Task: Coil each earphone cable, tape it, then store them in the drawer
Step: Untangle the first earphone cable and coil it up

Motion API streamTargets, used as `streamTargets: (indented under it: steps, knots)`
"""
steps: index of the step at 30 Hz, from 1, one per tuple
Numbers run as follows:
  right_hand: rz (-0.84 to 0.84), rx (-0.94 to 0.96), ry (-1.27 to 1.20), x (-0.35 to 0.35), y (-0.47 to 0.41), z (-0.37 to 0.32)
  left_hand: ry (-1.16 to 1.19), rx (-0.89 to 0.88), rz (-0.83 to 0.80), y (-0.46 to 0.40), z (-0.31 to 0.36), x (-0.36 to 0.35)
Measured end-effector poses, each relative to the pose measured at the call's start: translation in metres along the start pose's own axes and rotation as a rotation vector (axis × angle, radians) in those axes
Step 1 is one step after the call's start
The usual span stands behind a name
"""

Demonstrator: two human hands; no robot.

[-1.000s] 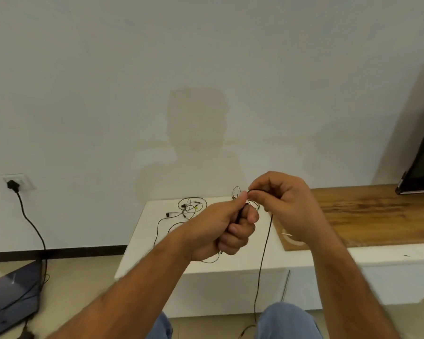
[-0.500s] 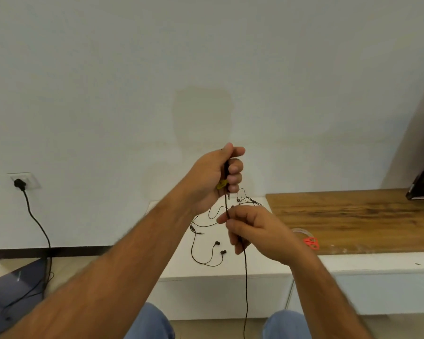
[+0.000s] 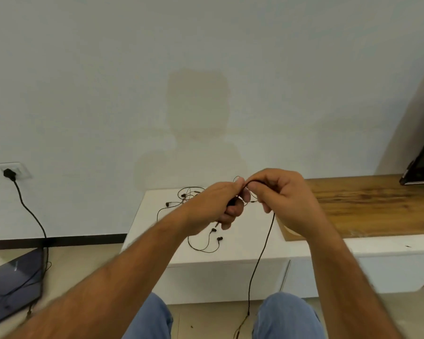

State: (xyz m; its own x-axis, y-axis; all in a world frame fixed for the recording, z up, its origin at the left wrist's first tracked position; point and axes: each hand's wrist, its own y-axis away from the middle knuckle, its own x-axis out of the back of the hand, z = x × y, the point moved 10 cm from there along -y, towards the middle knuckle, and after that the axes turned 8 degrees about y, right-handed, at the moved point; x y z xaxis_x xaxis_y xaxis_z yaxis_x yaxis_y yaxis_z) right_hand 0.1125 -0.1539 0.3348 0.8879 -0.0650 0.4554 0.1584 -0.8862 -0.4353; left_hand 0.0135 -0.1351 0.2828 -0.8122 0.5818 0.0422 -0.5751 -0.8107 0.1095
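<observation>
Earphone cable [image 3: 262,253]: thin, black, limp; pinched between my left hand [image 3: 216,209] and right hand [image 3: 285,199], both closed on it, tail hanging past the cabinet's [image 3: 230,275] front edge. Coiling barely begun; no tape on. Behind, 2 loose earphones [image 3: 206,243] near that edge; more tangled cable [image 3: 189,194] at the back edge. Drawer not open.

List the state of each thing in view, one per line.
Thin black earphone cable: partly coiled, pinched by both hands, tail hanging to the floor.
Left hand: shut on the coil.
Right hand: pinching the cable.
Loose black earphones: uncoiled on the white cabinet.
Black wall plug: plugged in.
</observation>
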Motion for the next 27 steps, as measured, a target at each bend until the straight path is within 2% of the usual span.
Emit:
streamTargets:
  steps: [4,6,12,16,23,25,27]
  knots:
    - [0.149,-0.086,-0.207,0.01,-0.002,0.025,0.232,0.109,-0.098,0.003,-0.014,-0.022]
    - [0.156,-0.115,-0.252,0.009,-0.003,0.035,0.284,0.13,-0.161,0.005,-0.015,-0.029]
    - [-0.089,-0.144,-0.369,-0.027,-0.001,0.045,0.523,0.054,-0.245,0.002,0.008,-0.034]
    - [-0.247,-0.167,-0.239,-0.047,0.003,0.046,0.646,-0.039,-0.16,-0.006,0.028,-0.018]
    - [-0.666,-0.263,-0.096,-0.074,0.029,0.036,0.409,-0.285,0.259,-0.012,0.059,0.04]
    - [-0.664,-0.251,-0.072,-0.069,0.029,0.031,0.266,-0.307,0.322,-0.011,0.061,0.051]
    - [-0.572,-0.21,-0.045,-0.058,0.023,0.024,0.098,-0.275,0.339,-0.011,0.056,0.053]
